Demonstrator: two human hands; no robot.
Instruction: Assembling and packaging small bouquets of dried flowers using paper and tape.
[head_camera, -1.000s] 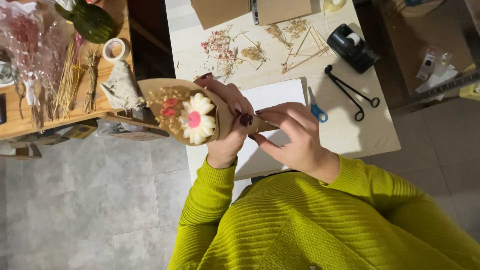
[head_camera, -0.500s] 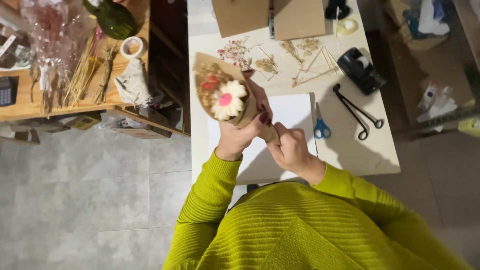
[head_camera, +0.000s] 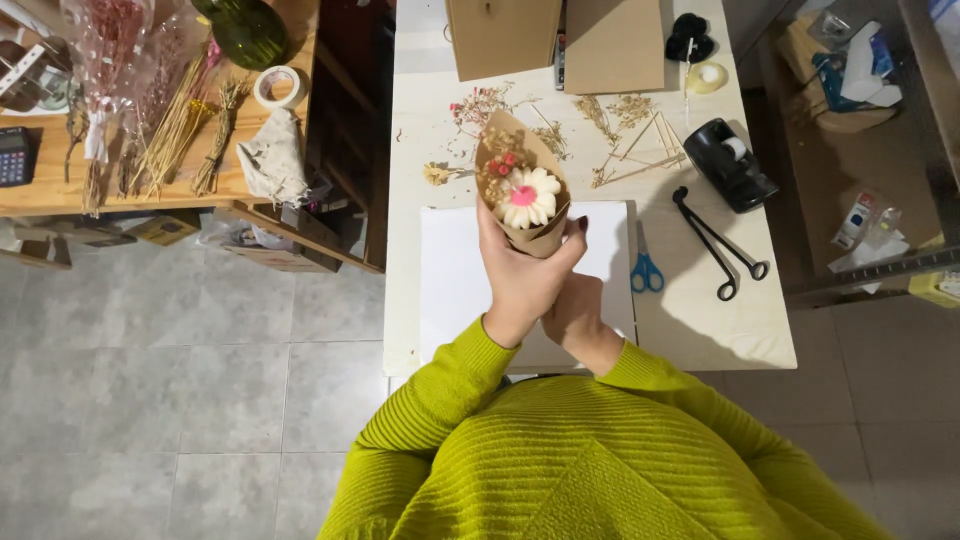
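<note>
While the right hand (head_camera: 580, 320) presses against the cone's hidden lower end, its grip impossible to tell, the left hand (head_camera: 522, 275) is clamped around the paper cone (head_camera: 522, 190) just above it, holding it upright. Right of that grip lie blue scissors (head_camera: 645, 265), then black tongs (head_camera: 715, 245); beyond the cone's mouth dried sprigs (head_camera: 620, 140) are scattered.

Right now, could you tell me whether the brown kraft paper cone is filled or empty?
Filled: the brown kraft paper cone, held in the left hand, shows a white daisy-like flower and small red dried blooms at its open mouth.

cone wrap (head_camera: 528, 235): matt brown kraft paper
sheet (head_camera: 455, 275): smooth white paper
tongs (head_camera: 715, 245): black metal
tape dispenser (head_camera: 732, 165): glossy black plastic
</note>
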